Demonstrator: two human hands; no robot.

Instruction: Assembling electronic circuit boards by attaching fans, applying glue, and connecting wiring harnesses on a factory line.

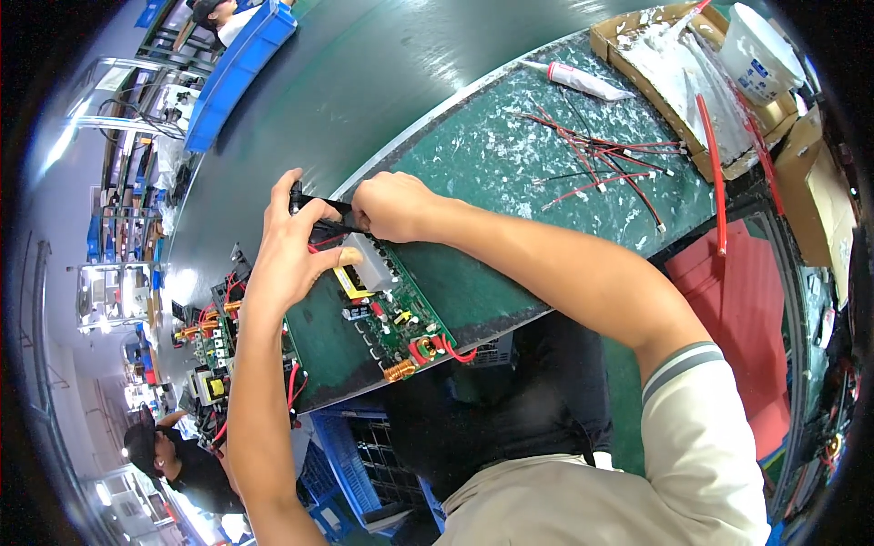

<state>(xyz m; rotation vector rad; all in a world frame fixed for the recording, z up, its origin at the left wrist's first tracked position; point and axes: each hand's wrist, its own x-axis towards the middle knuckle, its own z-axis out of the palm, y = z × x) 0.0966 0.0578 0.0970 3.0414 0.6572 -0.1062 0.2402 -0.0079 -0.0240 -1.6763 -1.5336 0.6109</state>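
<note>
A green circuit board point(414, 318) lies on the green bench near its front edge, carrying a grey block, a yellow-labelled part and copper coils. At its far end, a dark, elongated part point(320, 204) spans the gap between my hands; its kind is unclear. My left hand point(293, 238) curls its fingers around that part's left end, with the thumb against the grey block point(369, 264). My right hand point(393, 206) is closed like a fist at the part's other end, and its fingertips are hidden. Red wires point(460, 353) loop from the board's near end.
More circuit boards point(214, 350) sit left of my left forearm. Loose red and black wires point(605, 155), a white tube point(583, 80), a smeared cardboard tray point(637, 55) and a white bucket point(757, 56) are at right. A blue bin point(238, 77) stands far left. Two people are at left.
</note>
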